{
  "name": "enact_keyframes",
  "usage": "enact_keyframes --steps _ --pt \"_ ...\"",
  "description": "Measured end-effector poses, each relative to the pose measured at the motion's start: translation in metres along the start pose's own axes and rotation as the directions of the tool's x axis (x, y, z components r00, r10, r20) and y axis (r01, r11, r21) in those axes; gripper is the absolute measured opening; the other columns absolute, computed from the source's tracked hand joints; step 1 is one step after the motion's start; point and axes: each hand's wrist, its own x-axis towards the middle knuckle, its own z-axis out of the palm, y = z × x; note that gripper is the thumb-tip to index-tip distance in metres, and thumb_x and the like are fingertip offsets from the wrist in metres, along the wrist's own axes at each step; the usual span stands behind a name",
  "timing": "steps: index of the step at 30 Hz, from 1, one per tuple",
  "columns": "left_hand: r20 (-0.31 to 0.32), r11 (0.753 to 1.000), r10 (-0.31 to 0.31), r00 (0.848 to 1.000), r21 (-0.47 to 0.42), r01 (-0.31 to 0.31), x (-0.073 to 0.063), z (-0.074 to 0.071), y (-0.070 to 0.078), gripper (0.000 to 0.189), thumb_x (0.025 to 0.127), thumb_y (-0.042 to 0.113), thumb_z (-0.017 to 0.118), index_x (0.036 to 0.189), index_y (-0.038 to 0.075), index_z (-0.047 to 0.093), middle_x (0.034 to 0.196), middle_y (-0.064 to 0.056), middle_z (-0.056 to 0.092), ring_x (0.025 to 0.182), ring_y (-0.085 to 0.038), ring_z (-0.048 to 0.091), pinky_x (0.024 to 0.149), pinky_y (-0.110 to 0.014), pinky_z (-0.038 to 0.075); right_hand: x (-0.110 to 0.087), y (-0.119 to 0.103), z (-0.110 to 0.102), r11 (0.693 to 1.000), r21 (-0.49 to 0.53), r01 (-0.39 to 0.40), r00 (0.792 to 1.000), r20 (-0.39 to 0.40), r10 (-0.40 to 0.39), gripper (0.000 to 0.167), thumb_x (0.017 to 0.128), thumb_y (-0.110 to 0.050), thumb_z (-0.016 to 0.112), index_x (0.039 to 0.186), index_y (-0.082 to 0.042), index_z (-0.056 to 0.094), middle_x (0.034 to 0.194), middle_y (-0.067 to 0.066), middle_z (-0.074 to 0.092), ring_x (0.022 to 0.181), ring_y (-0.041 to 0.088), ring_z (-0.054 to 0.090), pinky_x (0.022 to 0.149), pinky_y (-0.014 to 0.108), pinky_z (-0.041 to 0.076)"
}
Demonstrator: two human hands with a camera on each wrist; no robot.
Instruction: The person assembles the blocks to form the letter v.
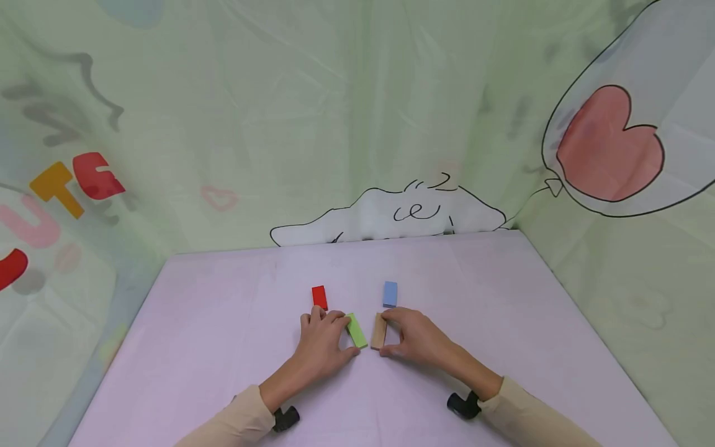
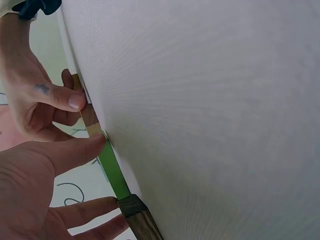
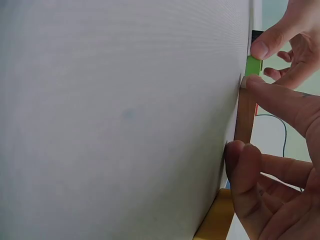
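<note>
Key relation: angle and gap between the green block [image 1: 356, 331] and the wooden block [image 1: 378, 331]. Both lie on the desk [image 1: 475, 279], side by side, between the two hands.

Left grip [image 1: 321, 349]: closed down to block length, thumb at the near end of the green block, finger by the far end. Green sits on its right, so the left is the nearer hand there. Right grip [image 1: 418, 340] mirrors it: thumb near end, finger far end of the wooden block, which sits on its left.

Long axes run roughly away from the person but aren't parallel. Green's far end leans left, clearly skewed; wood leans slightly right. Net: a narrow V, wider at the far side, near ends almost meeting. Head view reads them as just apart; wrist views don't settle contact.

My read: any closing move hinges on squaring that V, mostly a twist on green. Near corners would likely hit first otherwise.

Red block [image 1: 319, 297] is just beyond the left fingers; can't tell if they touch. Blue block [image 1: 390, 293] is just past wood's far end, near the right fingers.
</note>
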Motion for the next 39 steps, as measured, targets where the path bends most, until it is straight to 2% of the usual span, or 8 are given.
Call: enact_keyframes --steps 3,8,11,15,18,19,29,39 --pt "-0.007 1.000 0.004 1.000 0.019 -0.004 0.000 0.001 0.001 0.061 0.081 0.045 0.089 0.131 0.013 0.074 0.133 -0.007 0.072 0.115 -0.027 0.050 0.090 -0.046 0.035 -0.001 -0.001 0.000 0.999 -0.052 0.003 1.000 -0.007 -0.003 0.073 0.076 -0.033 0.096 0.134 0.003 0.069 0.141 0.021 0.068 0.110 0.028 0.071 0.086 0.034 0.058" --pt "-0.020 0.999 0.015 1.000 0.041 -0.014 0.000 0.003 0.000 0.060 0.081 0.047 0.088 0.130 0.015 0.075 0.132 -0.006 0.073 0.114 -0.027 0.050 0.089 -0.045 0.035 -0.002 0.001 0.001 1.000 -0.024 0.014 1.000 -0.010 -0.014 0.069 0.078 -0.031 0.095 0.133 0.002 0.070 0.142 0.024 0.066 0.078 0.008 0.060 0.070 0.021 0.050" --pt "-0.027 0.999 0.023 0.999 0.041 -0.022 0.000 0.003 0.000 0.057 0.082 0.047 0.088 0.129 0.017 0.076 0.131 -0.005 0.073 0.114 -0.027 0.051 0.088 -0.045 0.035 -0.002 0.001 0.001 0.999 -0.012 0.038 0.999 -0.022 -0.039 0.065 0.078 -0.029 0.095 0.131 0.000 0.071 0.140 0.023 0.067 0.072 0.005 0.055 0.067 0.019 0.048" --pt "-0.040 0.999 0.034 0.999 0.042 -0.032 -0.001 0.004 0.000 0.053 0.083 0.047 0.087 0.126 0.019 0.077 0.130 -0.006 0.073 0.113 -0.027 0.051 0.088 -0.044 0.035 -0.003 0.001 0.002 0.997 -0.054 0.054 0.997 -0.050 -0.057 0.060 0.078 -0.030 0.095 0.127 -0.004 0.073 0.135 0.016 0.072 0.101 0.021 0.071 0.082 0.031 0.058" --pt "-0.052 0.998 0.042 0.998 0.052 -0.039 -0.001 0.004 0.000 0.051 0.083 0.047 0.087 0.125 0.020 0.077 0.128 -0.006 0.074 0.112 -0.027 0.051 0.087 -0.044 0.034 -0.003 -0.001 0.004 0.997 -0.065 0.040 0.997 -0.062 -0.044 0.057 0.078 -0.030 0.095 0.125 -0.006 0.074 0.133 0.013 0.074 0.125 0.033 0.070 0.099 0.045 0.059" --pt "-0.056 0.998 0.045 0.997 0.052 -0.042 -0.002 0.004 0.000 0.051 0.083 0.047 0.087 0.124 0.020 0.078 0.128 -0.006 0.074 0.112 -0.027 0.051 0.087 -0.044 0.034 -0.002 -0.001 0.005 0.997 -0.064 0.035 0.997 -0.066 -0.039 0.057 0.078 -0.030 0.095 0.125 -0.006 0.075 0.132 0.013 0.075 0.128 0.034 0.069 0.102 0.048 0.058" --pt "-0.093 0.995 0.046 0.995 0.087 -0.038 -0.004 0.004 0.003 0.046 0.083 0.047 0.085 0.121 0.021 0.079 0.124 -0.007 0.075 0.119 -0.032 0.051 0.100 -0.061 0.033 -0.002 -0.004 0.006 0.997 -0.075 -0.001 0.997 -0.078 -0.005 0.045 0.081 -0.032 0.093 0.118 -0.010 0.079 0.132 0.012 0.076 0.129 0.035 0.069 0.105 0.050 0.057" --pt "-0.073 0.982 0.067 0.995 0.181 -0.052 -0.008 0.002 0.006 0.045 0.086 0.048 0.084 0.122 0.022 0.079 0.125 -0.008 0.077 0.127 -0.037 0.057 0.114 -0.076 0.028 -0.004 -0.011 0.008 0.996 -0.073 -0.053 0.997 -0.055 0.049 0.039 0.082 -0.029 0.092 0.115 -0.012 0.080 0.134 0.015 0.073 0.128 0.038 0.069 0.102 0.052 0.058"
